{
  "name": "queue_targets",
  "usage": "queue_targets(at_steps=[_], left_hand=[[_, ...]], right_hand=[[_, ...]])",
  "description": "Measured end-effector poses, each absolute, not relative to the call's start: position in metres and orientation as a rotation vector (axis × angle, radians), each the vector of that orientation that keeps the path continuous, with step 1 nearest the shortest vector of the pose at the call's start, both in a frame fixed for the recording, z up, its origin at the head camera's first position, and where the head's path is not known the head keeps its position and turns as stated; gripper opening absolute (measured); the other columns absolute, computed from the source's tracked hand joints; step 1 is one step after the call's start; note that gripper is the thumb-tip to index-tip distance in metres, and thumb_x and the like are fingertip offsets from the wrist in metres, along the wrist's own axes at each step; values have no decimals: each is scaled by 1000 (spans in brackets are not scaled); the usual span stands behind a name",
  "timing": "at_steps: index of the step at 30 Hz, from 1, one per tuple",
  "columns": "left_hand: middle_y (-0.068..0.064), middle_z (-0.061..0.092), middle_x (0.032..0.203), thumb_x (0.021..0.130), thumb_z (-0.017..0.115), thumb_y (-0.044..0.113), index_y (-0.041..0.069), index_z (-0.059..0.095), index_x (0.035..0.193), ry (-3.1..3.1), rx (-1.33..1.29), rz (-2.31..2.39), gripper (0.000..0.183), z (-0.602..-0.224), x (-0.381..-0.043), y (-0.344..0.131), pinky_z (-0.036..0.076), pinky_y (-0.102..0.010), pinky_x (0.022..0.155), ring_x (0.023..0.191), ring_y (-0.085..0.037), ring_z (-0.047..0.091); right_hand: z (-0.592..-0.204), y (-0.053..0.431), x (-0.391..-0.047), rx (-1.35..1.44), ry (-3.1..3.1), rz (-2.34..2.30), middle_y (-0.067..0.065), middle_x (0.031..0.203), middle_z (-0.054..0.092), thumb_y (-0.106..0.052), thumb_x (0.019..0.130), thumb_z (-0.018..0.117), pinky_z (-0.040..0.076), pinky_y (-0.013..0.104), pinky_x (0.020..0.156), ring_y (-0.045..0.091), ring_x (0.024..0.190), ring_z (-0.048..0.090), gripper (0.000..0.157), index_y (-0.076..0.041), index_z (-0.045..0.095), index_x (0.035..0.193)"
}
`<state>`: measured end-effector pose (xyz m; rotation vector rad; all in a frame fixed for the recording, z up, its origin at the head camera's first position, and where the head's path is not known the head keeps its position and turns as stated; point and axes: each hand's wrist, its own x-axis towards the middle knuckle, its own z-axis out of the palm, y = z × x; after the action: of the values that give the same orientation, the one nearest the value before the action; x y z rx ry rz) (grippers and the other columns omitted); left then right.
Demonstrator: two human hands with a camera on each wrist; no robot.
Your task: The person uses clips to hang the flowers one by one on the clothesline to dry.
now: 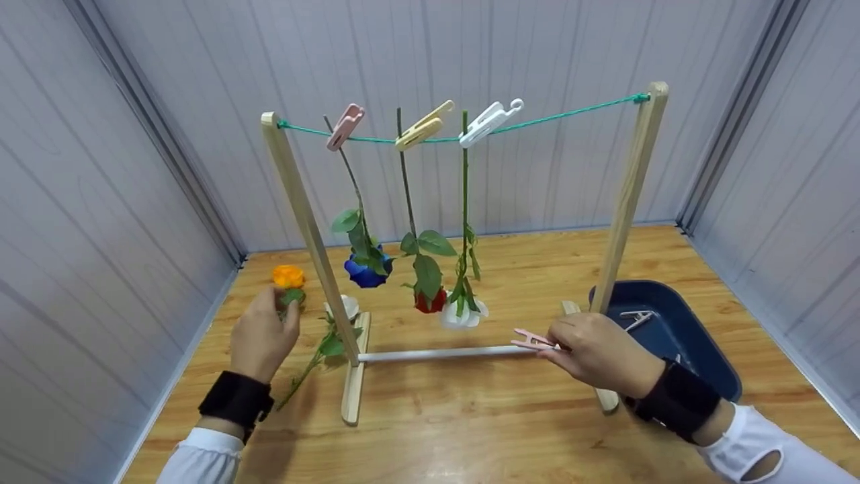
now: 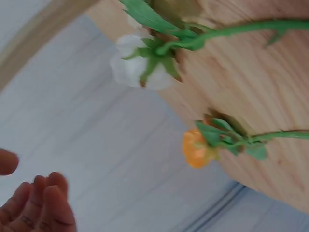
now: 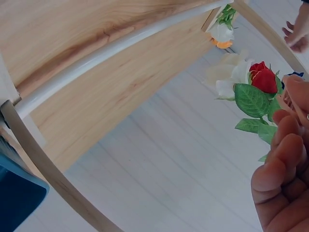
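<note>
My right hand [image 1: 598, 353] pinches a pink clothespin [image 1: 532, 339] near the right post. At the left, my left hand [image 1: 263, 333] is over the table with nothing between its fingers, apart from the flowers in the left wrist view. An orange flower [image 2: 197, 149] and a white rose [image 2: 140, 65], both with green stems, lie on the table there. Blue [image 1: 368, 267], red [image 1: 430, 300] and white [image 1: 463, 312] roses hang upside down from a green cord [image 1: 571, 115]. Pink [image 1: 345, 128], yellow [image 1: 423, 126] and white [image 1: 489, 125] clothespins clip their stems.
A wooden frame with a left post [image 1: 306, 215], a right post [image 1: 628, 202] and a white crossbar [image 1: 443, 353] stands on the wooden table [image 1: 457, 417]. Behind the right post, a dark blue tray [image 1: 729, 376] holds clothespins [image 1: 637, 319]. Pale panels [image 1: 430, 60] surround the table.
</note>
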<state>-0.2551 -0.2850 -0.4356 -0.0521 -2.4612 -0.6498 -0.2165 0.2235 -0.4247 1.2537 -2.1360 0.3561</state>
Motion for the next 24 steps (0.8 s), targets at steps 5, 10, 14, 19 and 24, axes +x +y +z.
queue_targets(at_steps=[5, 10, 14, 19, 24], left_hand=[[-33, 72, 101, 107, 62, 17, -12, 63, 129, -2706, 118, -668, 37, -442, -264, -309, 56, -54, 65, 74, -41, 70], [-28, 70, 87, 105, 63, 16, -12, 66, 108, -2923, 181, -623, 28, -454, -272, -330, 54, -48, 64, 72, -37, 68], [-3, 44, 60, 104, 64, 14, 6, 55, 71, -3086, 161, -595, 35, -462, -275, -342, 41, -35, 57, 56, -21, 49], [0, 36, 64, 101, 59, 6, 11, 51, 69, -3160, 122, -573, 34, -469, -275, -351, 37, -35, 60, 59, -20, 42], [-7, 51, 70, 96, 61, 0, 2, 59, 76, -3180, 130, -566, 20, -474, -270, -352, 43, -38, 63, 65, -24, 49]], right_hand=[[-427, 225, -216, 1256, -2140, 365, -5, 70, 59, -31, 108, 71, 40, 21, 53, 3, 59, 48, 33, -13, 65, 81], [-429, 226, -215, 1246, -2128, 382, -6, 68, 58, -39, 113, 59, 40, 21, 53, 3, 58, 47, 43, -13, 64, 79], [-429, 226, -215, 1250, -2119, 393, -7, 67, 57, -39, 114, 57, 39, 20, 53, 2, 58, 46, 44, -14, 64, 78], [-429, 227, -215, 1248, -2133, 396, -6, 68, 57, -38, 113, 60, 39, 20, 53, 2, 58, 46, 42, -14, 64, 79], [-430, 228, -214, 1244, -2158, 398, -6, 69, 58, -34, 110, 67, 40, 20, 54, 2, 59, 47, 36, -14, 65, 80]])
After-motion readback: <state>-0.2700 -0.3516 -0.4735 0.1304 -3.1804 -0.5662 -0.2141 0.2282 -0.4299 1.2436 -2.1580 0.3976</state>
